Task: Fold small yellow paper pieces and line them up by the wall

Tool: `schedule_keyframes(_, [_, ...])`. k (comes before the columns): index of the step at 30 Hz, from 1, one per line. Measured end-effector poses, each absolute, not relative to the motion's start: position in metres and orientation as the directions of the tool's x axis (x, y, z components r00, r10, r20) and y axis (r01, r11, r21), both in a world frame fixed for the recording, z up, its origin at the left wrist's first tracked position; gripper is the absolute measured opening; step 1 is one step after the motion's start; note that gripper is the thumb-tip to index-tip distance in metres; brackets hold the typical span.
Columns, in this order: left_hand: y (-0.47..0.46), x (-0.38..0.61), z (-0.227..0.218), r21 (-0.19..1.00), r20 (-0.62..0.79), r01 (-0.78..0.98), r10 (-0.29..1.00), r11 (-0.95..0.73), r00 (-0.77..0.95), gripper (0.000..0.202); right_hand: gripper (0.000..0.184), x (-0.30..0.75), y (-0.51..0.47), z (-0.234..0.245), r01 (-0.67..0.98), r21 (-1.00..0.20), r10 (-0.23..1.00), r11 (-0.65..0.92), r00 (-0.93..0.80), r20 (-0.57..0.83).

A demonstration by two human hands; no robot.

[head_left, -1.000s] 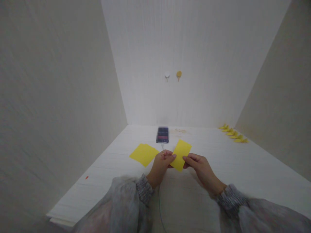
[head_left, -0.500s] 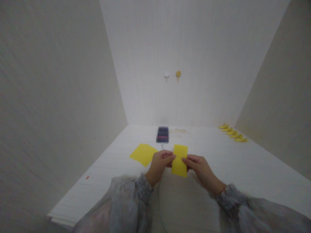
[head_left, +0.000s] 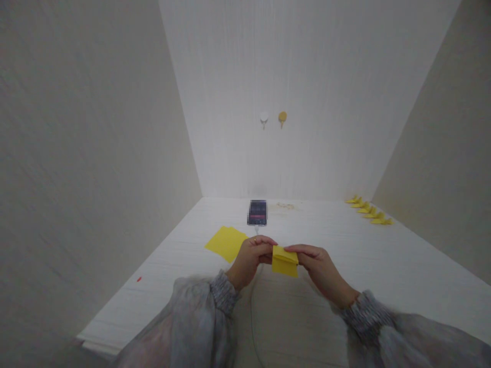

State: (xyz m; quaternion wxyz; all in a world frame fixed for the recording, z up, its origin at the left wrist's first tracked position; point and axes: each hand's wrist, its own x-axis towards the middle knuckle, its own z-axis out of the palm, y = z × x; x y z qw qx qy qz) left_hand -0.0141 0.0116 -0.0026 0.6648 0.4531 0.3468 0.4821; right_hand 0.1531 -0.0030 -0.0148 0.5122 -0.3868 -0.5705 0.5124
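Between my two hands is a yellow sheet of paper [head_left: 284, 268], its top part bent over toward me so that a flap lies across the front. My left hand [head_left: 251, 257] pinches its left edge, and a ring shows on one finger. On the opposite side my right hand [head_left: 315, 260] grips the right edge, with fingers laid along the upper bend. The paper is held above the white table. Partly behind my left hand lie more yellow sheets [head_left: 226, 244], flat on the table.
A phone [head_left: 257, 212] with a blurred screen stands at the back, its white cable [head_left: 252, 317] running toward me. Several folded yellow paper pieces [head_left: 368, 209] line the back right. Two hooks, one white [head_left: 264, 117] and one tan [head_left: 283, 117], hang on the wall. A small red piece [head_left: 139, 279] lies left.
The paper was a tall upright rectangle; now its upper part is folded down toward me, making it shorter. My right fingers have moved up to its top edge.
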Motion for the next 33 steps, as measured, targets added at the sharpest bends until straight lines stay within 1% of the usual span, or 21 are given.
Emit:
schedule_keyframes(5, [0.011,-0.015,-0.002,0.940,-0.014,-0.321,0.952,0.117,0.306,0.014,0.021,0.154,-0.003,-0.016,-0.041,-0.976,0.961,0.213,-0.170,0.217])
schedule_keyframes(8, [0.012,-0.014,-0.004,0.943,-0.004,-0.316,0.954,0.103,0.299,0.019,0.028,0.153,-0.003,-0.013,-0.042,-0.979,0.964,0.200,-0.169,0.204])
schedule_keyframes(11, [0.013,-0.012,-0.006,0.946,-0.024,-0.302,0.955,0.117,0.295,0.023,0.033,0.150,-0.003,-0.010,-0.086,-0.982,0.962,0.166,-0.204,0.180])
schedule_keyframes(15, [0.013,-0.011,-0.005,0.958,-0.062,-0.253,0.957,0.137,0.283,0.024,0.025,0.149,-0.003,-0.008,-0.122,-0.988,0.963,0.095,-0.242,0.123])
schedule_keyframes(18, [0.012,-0.011,-0.004,0.969,-0.075,-0.208,0.965,0.130,0.252,0.024,0.022,0.149,-0.003,-0.007,-0.107,-0.992,0.975,0.069,-0.203,0.090])
schedule_keyframes(22, [0.012,-0.011,-0.004,0.977,-0.066,-0.180,0.965,0.114,0.253,0.023,0.021,0.148,-0.005,-0.006,-0.077,-0.994,0.983,0.074,-0.163,0.085])
schedule_keyframes(27, [0.014,-0.012,-0.007,0.979,-0.054,-0.178,0.968,0.100,0.246,0.024,0.023,0.148,-0.005,-0.005,-0.075,-0.996,0.981,0.054,-0.184,0.067])
schedule_keyframes(33, [0.013,-0.012,-0.005,0.981,-0.059,-0.167,0.970,0.100,0.238,0.026,0.023,0.150,-0.003,-0.008,-0.066,-0.995,0.979,0.073,-0.185,0.084])
